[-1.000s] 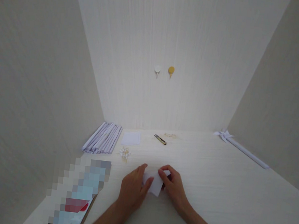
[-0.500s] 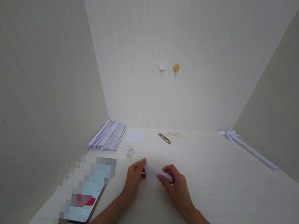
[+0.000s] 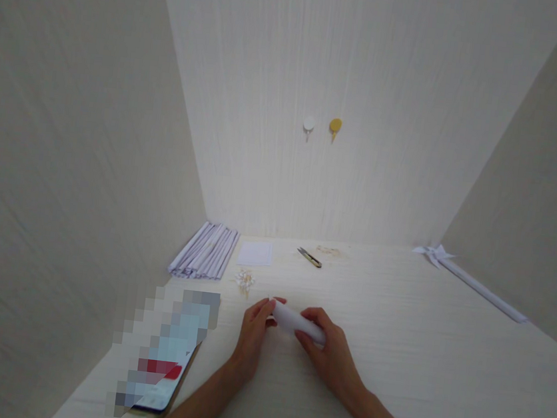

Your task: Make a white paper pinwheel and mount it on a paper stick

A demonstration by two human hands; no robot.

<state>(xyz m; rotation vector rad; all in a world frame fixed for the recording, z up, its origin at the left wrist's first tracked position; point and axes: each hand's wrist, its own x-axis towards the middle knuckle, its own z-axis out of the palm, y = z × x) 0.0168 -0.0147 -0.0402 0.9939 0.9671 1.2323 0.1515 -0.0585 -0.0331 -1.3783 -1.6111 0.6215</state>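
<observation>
I count 1 phone (image 3: 167,372), 1 bundle of paper sticks (image 3: 206,252), 1 flat sheet (image 3: 254,254); the left hand (image 3: 253,332), nearly closed, pinches 1 curled paper (image 3: 296,321) over the table (image 3: 418,346); 1 cutter (image 3: 310,257) beyond; the right hand (image 3: 329,347), half-curled, grips the paper's other end; 1 white rod (image 3: 483,288).

A pale, streaky tabletop (image 3: 421,366) fills the lower frame. On it, left of centre, lie a bundle of white paper rolls (image 3: 206,251), a flat white sheet (image 3: 255,254) and a small pale heap (image 3: 245,279); lower left, a phone (image 3: 156,401); centre, metal snips (image 3: 310,258) near thin tan scraps (image 3: 328,250); right, a slim white rod (image 3: 485,289).
</observation>
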